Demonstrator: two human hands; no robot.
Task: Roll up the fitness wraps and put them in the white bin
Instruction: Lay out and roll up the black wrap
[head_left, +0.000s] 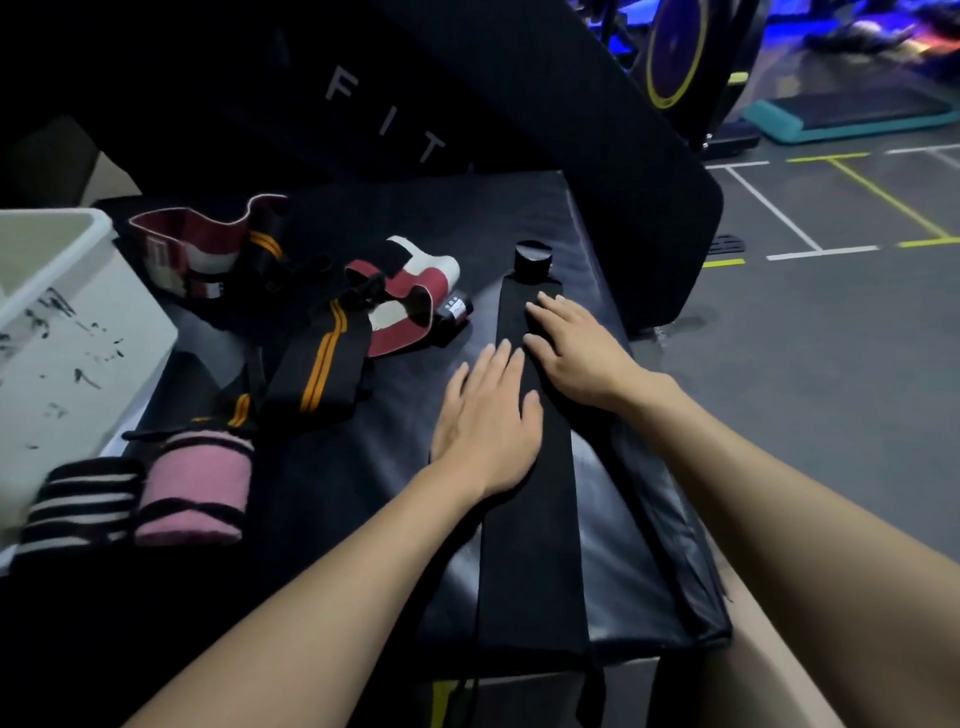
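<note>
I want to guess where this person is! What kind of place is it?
Most likely a gym. A teal step platform sits on a floor marked with taped lines, a big black pad says FIT, and both hands press a black wrap flat on a padded black box.

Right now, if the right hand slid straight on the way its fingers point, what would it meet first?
The right hand lies flat on the long black wrap, fingers pointing up and left. Continuing, it would probably leave the wrap's left edge onto the black mat; the red-and-white wrap lies further left, depth unclear.
</note>
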